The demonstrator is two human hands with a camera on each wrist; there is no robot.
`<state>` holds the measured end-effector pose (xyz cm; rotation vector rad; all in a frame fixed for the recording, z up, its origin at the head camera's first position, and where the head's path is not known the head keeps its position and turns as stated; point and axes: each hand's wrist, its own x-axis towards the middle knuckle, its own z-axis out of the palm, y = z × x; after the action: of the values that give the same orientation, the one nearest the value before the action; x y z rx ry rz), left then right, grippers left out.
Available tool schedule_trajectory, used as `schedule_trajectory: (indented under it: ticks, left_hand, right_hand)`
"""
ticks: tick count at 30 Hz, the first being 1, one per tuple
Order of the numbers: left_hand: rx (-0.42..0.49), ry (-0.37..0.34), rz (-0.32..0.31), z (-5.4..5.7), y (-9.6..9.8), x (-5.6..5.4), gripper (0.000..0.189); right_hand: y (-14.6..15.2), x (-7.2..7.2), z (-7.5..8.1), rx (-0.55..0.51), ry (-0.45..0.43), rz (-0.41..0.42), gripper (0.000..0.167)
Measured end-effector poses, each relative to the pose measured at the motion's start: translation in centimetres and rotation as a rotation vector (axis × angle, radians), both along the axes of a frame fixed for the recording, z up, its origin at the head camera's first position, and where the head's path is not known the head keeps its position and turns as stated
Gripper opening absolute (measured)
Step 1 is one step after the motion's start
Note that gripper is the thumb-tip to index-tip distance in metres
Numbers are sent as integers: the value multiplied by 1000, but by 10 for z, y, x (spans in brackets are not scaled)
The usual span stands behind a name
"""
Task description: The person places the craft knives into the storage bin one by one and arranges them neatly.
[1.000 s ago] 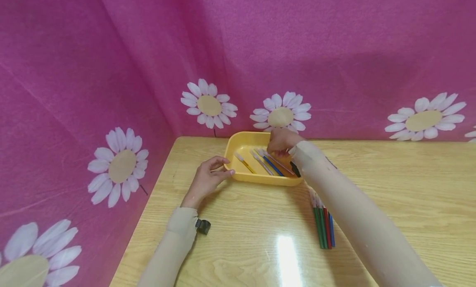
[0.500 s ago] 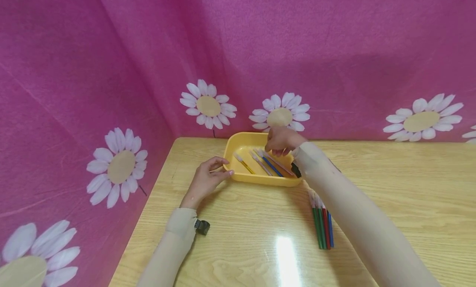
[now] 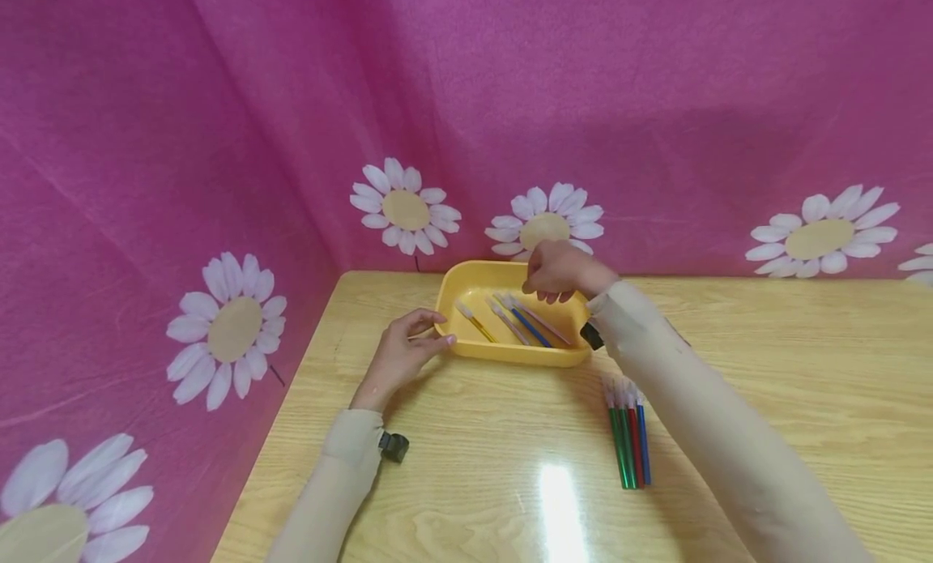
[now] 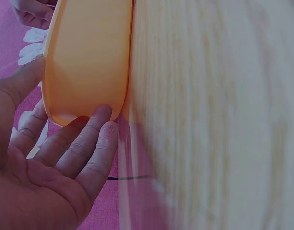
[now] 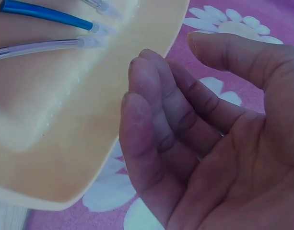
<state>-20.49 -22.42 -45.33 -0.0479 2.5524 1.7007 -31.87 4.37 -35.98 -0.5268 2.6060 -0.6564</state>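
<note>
The right hand (image 3: 560, 270) has lifted slightly clear of the yellow tray (image 3: 510, 353); its fingers curl loosely, thumb apart, holding nothing, suggesting it has finished with the pens there. The left hand's (image 3: 401, 354) extended, slightly bent fingers touch the tray's corner. Between both hands' fingers lie four pens: one yellow pen (image 3: 479, 326), one silver pen (image 3: 513, 324), one blue pen (image 3: 530, 326), one pink pen (image 3: 545, 323). Nearer the person than the right fingers lie four: two green pens (image 3: 617, 441), one red pen (image 3: 636, 441), another blue pen (image 3: 644, 441).

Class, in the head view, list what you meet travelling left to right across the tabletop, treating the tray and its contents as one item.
Left hand → yellow tray → two green sticks → red stick → blue stick.
</note>
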Motion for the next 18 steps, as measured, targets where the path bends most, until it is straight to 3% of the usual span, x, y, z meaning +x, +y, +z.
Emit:
schedule_trajectory:
  ticks: [18]
  left_hand:
    - [-7, -2, 13, 0, 1, 0, 34]
  right_hand:
    - [33, 28, 8, -108, 23, 22, 19]
